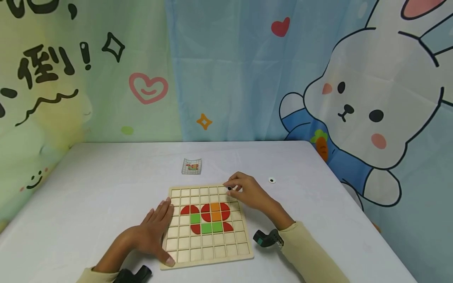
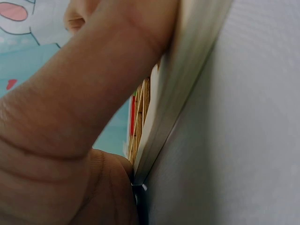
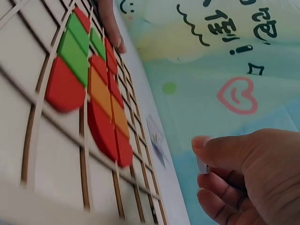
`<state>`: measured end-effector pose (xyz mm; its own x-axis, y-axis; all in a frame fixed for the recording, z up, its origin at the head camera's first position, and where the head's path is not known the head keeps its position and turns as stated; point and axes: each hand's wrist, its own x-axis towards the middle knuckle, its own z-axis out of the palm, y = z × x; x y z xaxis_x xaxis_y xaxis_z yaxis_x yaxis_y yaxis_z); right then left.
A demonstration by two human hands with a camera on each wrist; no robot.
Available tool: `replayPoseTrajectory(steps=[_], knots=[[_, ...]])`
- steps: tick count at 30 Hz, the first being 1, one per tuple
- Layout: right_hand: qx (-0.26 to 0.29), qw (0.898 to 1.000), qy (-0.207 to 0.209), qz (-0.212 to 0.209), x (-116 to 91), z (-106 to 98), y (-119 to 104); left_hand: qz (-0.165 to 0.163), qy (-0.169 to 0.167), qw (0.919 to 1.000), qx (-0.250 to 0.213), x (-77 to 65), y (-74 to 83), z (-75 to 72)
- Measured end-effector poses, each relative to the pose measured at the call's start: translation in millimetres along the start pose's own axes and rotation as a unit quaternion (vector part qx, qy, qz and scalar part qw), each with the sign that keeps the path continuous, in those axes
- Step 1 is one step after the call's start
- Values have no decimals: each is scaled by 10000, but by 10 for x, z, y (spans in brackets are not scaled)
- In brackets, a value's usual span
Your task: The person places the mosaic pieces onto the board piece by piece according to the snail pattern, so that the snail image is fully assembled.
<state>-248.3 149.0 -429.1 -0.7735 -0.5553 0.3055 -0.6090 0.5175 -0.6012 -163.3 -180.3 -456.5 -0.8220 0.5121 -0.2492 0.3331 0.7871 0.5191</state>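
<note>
A square wooden grid board (image 1: 207,252) lies on the table with red quarter-round tiles (image 1: 225,215), orange square tiles (image 1: 216,216) and green square tiles (image 1: 206,228) in its middle cells. My left hand (image 1: 152,232) rests along the board's left edge, fingers straight, with the thumb at the near left corner. Over the far right corner, my right hand (image 1: 247,190) pinches a small white tile with a black dot (image 1: 229,188) between thumb and fingers. In the right wrist view only the thin edge of that white tile (image 3: 202,165) shows.
Behind the board lies a small picture card (image 1: 191,166) with a gridded pattern. Another white tile with a black dot (image 1: 271,180) sits on the white table (image 1: 106,188) to the right of my right hand. A printed curtain (image 1: 226,78) hangs behind the table.
</note>
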Motion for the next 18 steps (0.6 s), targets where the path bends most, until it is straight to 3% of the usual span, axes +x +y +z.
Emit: replayPoseTrajectory(steps=[7,18], knots=[[143,9992,-212,-303,138,114,-154,84,-67,9998,-143,-16,34,-39],[507,9975,-258,-421,324,277,-276,65,100,9999,122,14,-56,36]])
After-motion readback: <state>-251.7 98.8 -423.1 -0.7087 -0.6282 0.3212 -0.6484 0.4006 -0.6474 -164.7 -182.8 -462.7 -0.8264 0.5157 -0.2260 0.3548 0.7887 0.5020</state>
